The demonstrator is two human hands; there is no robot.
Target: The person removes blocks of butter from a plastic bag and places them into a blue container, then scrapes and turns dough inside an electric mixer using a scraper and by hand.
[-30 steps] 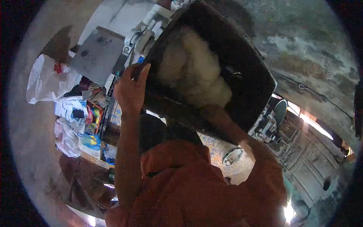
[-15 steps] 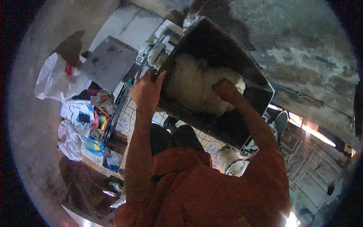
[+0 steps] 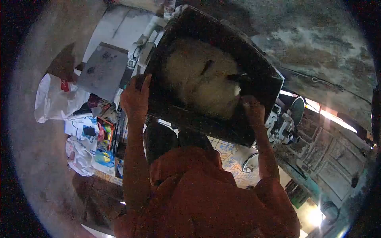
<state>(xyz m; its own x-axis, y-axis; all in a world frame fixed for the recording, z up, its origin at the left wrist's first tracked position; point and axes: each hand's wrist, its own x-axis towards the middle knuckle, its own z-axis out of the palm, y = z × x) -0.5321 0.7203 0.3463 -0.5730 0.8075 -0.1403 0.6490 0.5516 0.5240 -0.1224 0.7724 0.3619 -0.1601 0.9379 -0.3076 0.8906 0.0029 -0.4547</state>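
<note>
A large dark open-topped hopper [image 3: 198,123] stands in front of me, with a heap of pale, tan loose material [image 3: 202,79] inside. Grain or meal, I cannot tell which. My left hand [image 3: 136,97] is wrapped over the hopper's left rim. Low over the right side of the hopper is my right hand [image 3: 253,106], its fingers curled, just beside the heap. Whatever those fingers hold, if anything, is hidden. A small whitish spot and dark hollows show on the heap near this hand.
Grey metal machine parts [image 3: 279,125] sit right of the hopper. A white bucket [image 3: 248,158] stands on the patterned tile floor [image 3: 222,147]. To the left are a grey flat panel [image 3: 104,71], a white bag [image 3: 55,99] and several plastic packets. A rough wall [image 3: 313,43] rises behind.
My right hand has drawn back from the middle of the heap towards the hopper's near right side. Dark hollows now show in the heap. My left hand stays on the rim.
</note>
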